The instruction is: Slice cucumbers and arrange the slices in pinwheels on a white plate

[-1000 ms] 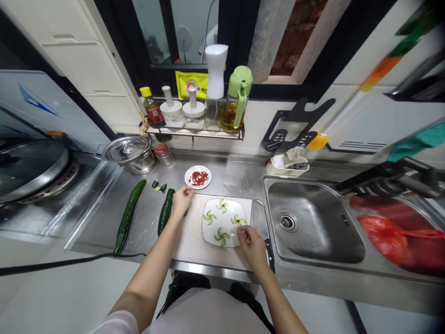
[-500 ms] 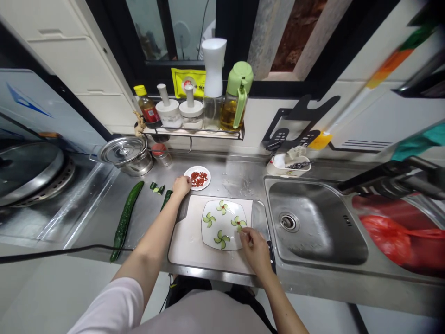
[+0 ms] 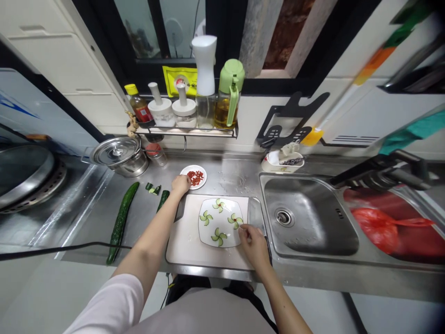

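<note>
My left hand (image 3: 181, 185) rests at the left rim of a small white dish (image 3: 205, 178) with curled fingers, and its fingertips are hidden. Small red pieces, like goji berries (image 3: 195, 178), lie in the dish. A square white plate (image 3: 203, 237) bears several pinwheel flowers of cucumber slices (image 3: 219, 237), some with red centres. By the plate's right edge, close to the right-hand cucumber flower (image 3: 235, 221), is my right hand (image 3: 255, 246). Its thumb and fingers are drawn together; anything between them is too small to make out. Beneath the plate is a light cutting board (image 3: 184, 250).
A whole cucumber (image 3: 122, 220), a cut cucumber piece (image 3: 163, 200) and cucumber scraps (image 3: 153, 188) lie left of the board. A lidded steel pot (image 3: 121, 157) stands behind them. To the right is a sink (image 3: 313, 213). Bottles and jars fill a rack (image 3: 194, 131).
The whole view has shifted slightly left. My right hand has drawn back a little from the right-hand flower, whose red centre shows. My left hand stays at the small dish.
</note>
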A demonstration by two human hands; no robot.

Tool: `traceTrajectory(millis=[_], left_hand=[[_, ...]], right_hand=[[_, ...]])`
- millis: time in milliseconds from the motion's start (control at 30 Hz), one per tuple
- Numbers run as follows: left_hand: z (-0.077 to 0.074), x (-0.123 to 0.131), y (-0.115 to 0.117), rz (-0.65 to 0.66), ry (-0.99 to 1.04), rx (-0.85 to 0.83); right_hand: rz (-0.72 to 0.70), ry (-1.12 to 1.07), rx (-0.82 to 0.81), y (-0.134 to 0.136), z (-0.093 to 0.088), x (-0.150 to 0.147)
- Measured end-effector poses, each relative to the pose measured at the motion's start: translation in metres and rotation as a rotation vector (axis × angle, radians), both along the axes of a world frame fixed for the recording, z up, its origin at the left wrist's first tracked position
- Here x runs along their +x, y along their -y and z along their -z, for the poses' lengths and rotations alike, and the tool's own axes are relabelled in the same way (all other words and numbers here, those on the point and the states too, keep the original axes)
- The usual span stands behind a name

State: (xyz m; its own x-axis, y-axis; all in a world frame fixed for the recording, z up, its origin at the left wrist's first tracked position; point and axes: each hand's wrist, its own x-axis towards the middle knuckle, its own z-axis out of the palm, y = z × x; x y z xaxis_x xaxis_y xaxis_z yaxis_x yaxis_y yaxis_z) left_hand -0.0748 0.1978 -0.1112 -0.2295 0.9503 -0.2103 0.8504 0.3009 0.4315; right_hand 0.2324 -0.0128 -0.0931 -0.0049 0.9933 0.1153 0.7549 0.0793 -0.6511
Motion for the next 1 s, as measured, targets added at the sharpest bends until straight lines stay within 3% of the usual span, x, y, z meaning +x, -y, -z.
traceTrajectory(millis=[167,300,433,567,800,900,1000], left_hand=[[0.005,-0.003,0.009,-0.306,0.604,0.180],[0.006,0.007,0.030,-0.360,0.785,0.189],[0.005,0.016,0.048,-0.465,1.182,0.171],[0.004,0.013,0.044,-0.524,1.176,0.167],[-0.001,0.002,0.032,-0.503,1.110,0.152],[-0.007,0.007,0.042,-0.500,1.170,0.174],[-0.014,0.024,0.066,-0.472,1.277,0.188]], right_hand=[[0.004,0.004,0.009,0.001,0.000,0.000],[-0.013,-0.007,0.006,0.000,-0.002,-0.005],[-0.020,-0.014,-0.010,-0.002,-0.005,-0.014],[-0.039,-0.026,-0.013,-0.001,-0.008,-0.018],[-0.023,-0.009,-0.016,0.009,-0.005,-0.012],[-0.017,-0.024,-0.008,0.010,-0.004,-0.010],[-0.013,-0.029,0.001,0.007,-0.007,-0.010]])
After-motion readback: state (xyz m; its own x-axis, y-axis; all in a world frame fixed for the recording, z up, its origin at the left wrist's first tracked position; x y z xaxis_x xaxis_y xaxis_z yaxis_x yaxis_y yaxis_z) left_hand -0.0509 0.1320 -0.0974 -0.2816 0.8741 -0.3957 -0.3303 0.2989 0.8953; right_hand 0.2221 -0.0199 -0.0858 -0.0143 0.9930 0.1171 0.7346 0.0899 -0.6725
